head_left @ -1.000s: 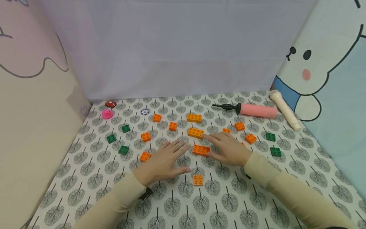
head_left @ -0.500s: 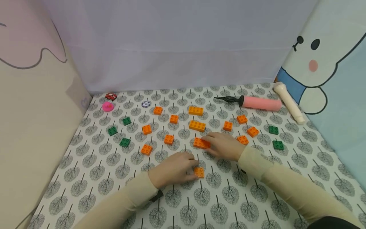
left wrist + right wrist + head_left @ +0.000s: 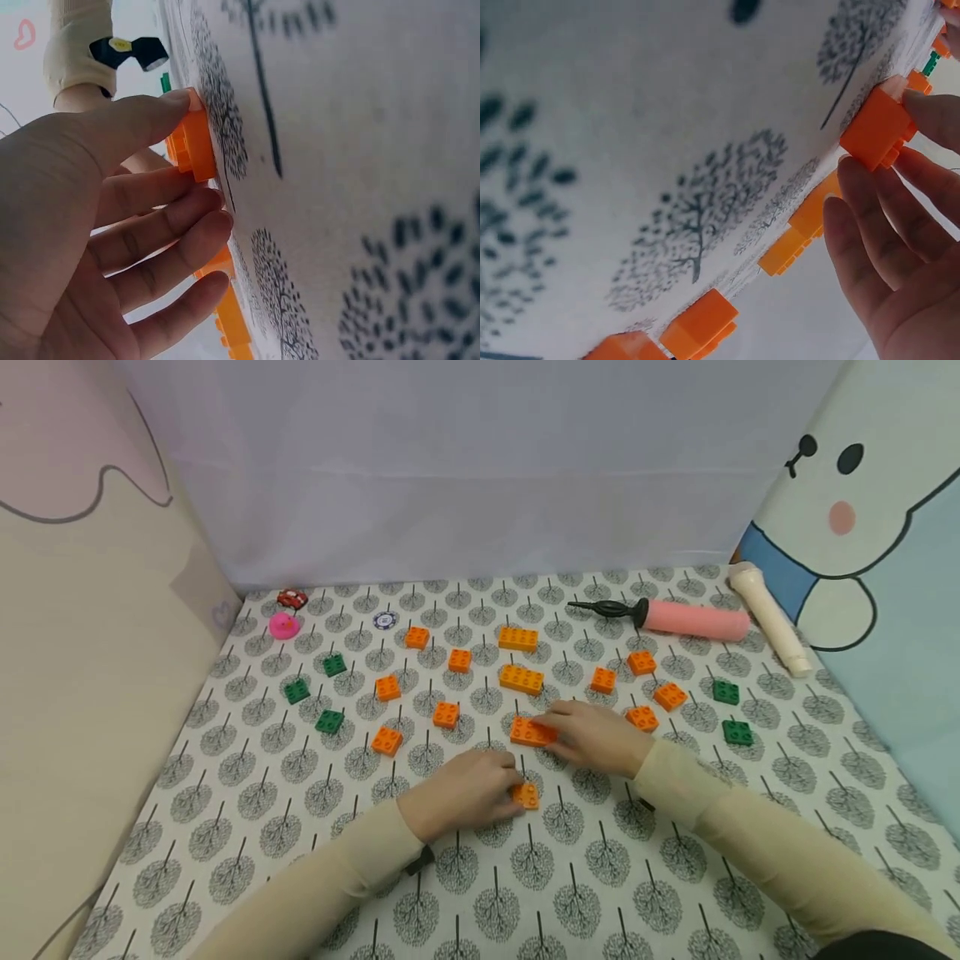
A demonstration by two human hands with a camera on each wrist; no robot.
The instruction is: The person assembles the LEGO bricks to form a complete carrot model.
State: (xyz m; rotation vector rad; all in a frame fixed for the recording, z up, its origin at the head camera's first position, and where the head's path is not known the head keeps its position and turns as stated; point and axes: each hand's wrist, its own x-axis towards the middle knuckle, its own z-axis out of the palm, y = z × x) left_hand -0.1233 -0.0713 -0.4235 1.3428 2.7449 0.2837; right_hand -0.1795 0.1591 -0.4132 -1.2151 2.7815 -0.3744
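My left hand (image 3: 467,789) pinches a small square orange toy brick (image 3: 528,796) between thumb and index finger, close to the patterned cloth. In the left wrist view the thumb lies on one side of this brick (image 3: 198,146), and the other fingers are loosely bent beside it. Farther back, my right hand (image 3: 597,737) grips the right end of a longer orange brick (image 3: 525,732). Its thumb and fingertips sit on opposite sides of the brick (image 3: 873,129) in the right wrist view, partly hiding its studs.
Two yellow-orange long bricks (image 3: 521,679) lie behind the hands. Several small orange bricks (image 3: 446,715) and green bricks (image 3: 330,721) are spread to both sides. Along the back are a pink duck (image 3: 284,627), red toy car (image 3: 292,599), poker chip (image 3: 385,620), pink pump (image 3: 696,619) and white tube (image 3: 772,620).
My left hand has moved right and toward me from open, spread fingers to pinch the small orange brick. My right hand has closed on the long orange brick. The head view has tilted down.
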